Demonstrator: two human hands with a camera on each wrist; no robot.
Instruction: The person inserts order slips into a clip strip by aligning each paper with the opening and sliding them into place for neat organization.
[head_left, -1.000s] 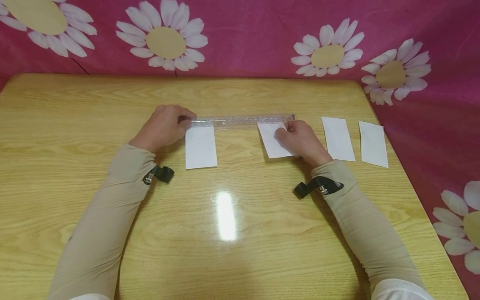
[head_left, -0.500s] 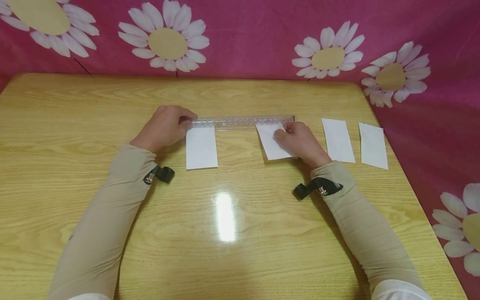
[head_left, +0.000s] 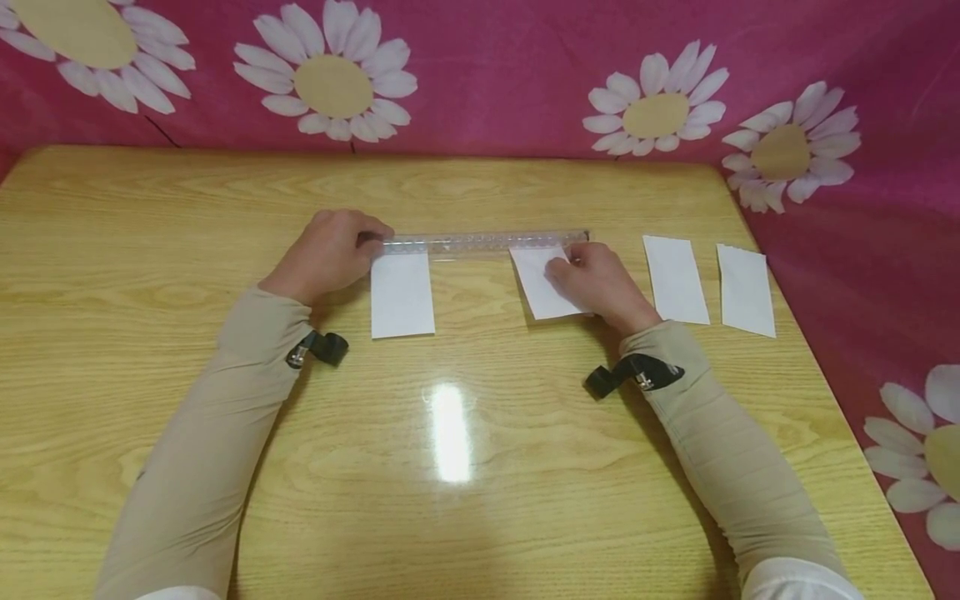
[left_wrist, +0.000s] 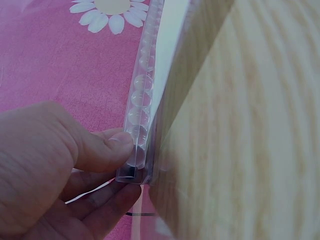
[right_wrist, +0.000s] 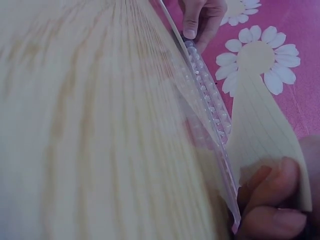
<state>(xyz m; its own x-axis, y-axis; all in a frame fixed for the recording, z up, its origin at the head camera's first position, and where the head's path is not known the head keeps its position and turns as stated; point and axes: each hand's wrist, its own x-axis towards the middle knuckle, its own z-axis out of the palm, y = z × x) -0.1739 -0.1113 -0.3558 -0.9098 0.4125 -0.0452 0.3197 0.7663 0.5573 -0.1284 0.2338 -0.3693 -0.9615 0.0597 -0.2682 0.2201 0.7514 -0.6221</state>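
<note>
A long, narrow clear plastic case, filled with clear round beads or bubbles, lies crosswise on the table. My left hand pinches its left end between thumb and fingers. Below that end, a white paper card meets the case's near edge. Near the other end, my right hand pinches a second white card, which is tilted, its top edge against the case. In the right wrist view this card bends upward beside the case; the fingers partly cover it.
Two more white cards, one close to my right hand and another near the table's right edge, lie on the wood-grain table. A pink flowered cloth hangs behind and to the right.
The card in my right hand has slid very slightly left along the case. My left hand, the case and the other cards stay in place.
</note>
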